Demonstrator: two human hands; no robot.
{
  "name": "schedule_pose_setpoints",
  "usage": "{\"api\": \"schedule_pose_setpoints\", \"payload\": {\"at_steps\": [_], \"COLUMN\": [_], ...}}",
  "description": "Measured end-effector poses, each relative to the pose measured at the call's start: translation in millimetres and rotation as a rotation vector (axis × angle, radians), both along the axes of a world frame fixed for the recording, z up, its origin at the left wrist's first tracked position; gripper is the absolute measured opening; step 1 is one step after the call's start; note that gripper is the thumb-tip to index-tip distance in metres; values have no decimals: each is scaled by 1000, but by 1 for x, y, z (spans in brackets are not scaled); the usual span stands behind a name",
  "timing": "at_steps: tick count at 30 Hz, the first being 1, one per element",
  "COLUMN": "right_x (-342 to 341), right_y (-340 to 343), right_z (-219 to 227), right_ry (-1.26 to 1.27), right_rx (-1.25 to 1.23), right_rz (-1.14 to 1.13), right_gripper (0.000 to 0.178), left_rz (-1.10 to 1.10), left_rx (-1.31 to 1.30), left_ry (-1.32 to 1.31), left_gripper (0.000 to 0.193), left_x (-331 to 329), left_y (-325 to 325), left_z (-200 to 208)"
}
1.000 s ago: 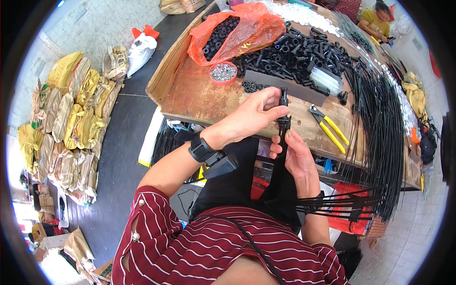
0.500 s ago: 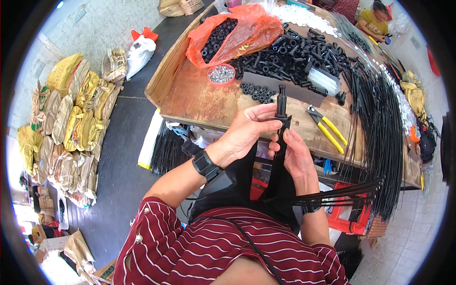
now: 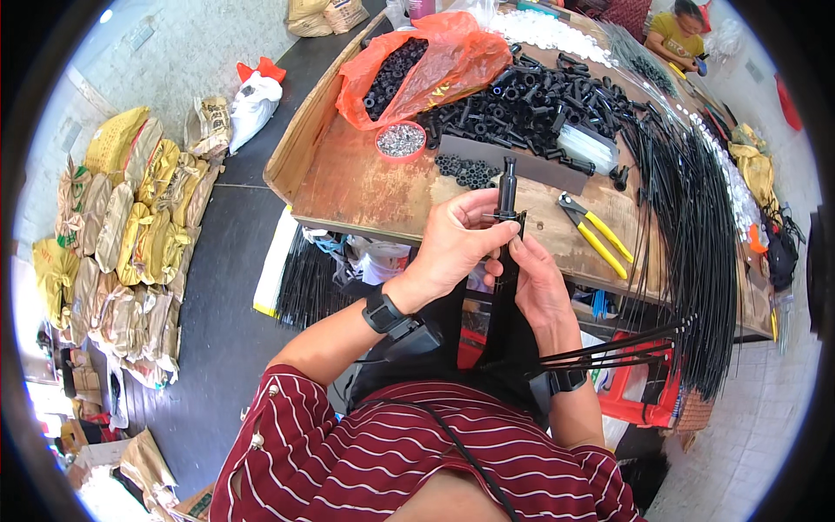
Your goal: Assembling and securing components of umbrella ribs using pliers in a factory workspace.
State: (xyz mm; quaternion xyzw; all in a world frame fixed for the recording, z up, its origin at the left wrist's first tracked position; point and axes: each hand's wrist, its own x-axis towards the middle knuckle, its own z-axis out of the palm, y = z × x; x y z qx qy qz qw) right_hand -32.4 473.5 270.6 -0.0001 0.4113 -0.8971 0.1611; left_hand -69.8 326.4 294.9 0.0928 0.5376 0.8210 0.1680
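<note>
In front of my body, at the table's near edge, my left hand (image 3: 461,244) is closed around a black tubular plastic fitting (image 3: 508,184). Its narrower end points away from me, with a wider collar by my thumb. Just below and to the right, my right hand (image 3: 541,283) is closed, thumb and fingers pinching thin black rods whose tips show beside the collar. Several thin black rods (image 3: 622,346) stick out to the right past my right wrist; my hand and forearm hide how they run. Yellow-handled cutting pliers (image 3: 596,235) lie on the table right of my hands.
The wooden table (image 3: 335,187) bears a heap of black fittings (image 3: 531,100), an orange plastic bag (image 3: 461,61), a red dish of small metal parts (image 3: 401,141) and small black rings (image 3: 467,170). Long black rods (image 3: 696,261) hang over its right side. Another person (image 3: 677,39) sits far right.
Both hands have stayed close together on the fitting. The fitting has shifted slightly left in view, and my right thumb sits closer to its collar.
</note>
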Motion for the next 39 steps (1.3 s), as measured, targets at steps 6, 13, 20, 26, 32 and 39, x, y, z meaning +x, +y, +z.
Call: {"api": "schedule_pose_setpoints", "payload": {"at_steps": [6, 13, 20, 26, 32, 39], "right_x": [-2, -6, -21, -19, -9, -9], "right_y": [5, 6, 13, -12, -27, -33], "right_z": [0, 6, -24, -11, -5, 1], "right_ry": [33, 56, -28, 267, 342, 309], "right_rx": [-8, -15, -65, 355, 367, 387], "right_rz": [-8, 26, -259, -609, -659, -683], "right_gripper": [26, 27, 18, 30, 33, 29], "left_rz": [87, -337, -284, -355, -181, -46], "left_rx": [-102, 145, -155, -423, -348, -313], "left_ry": [70, -45, 37, 465, 366, 346], "left_gripper": [40, 38, 71, 109, 72, 30], "left_x": [5, -24, -20, 9, -10, -21], "left_y": [12, -10, -23, -3, 15, 22], "left_z": [9, -5, 4, 36, 18, 4]}}
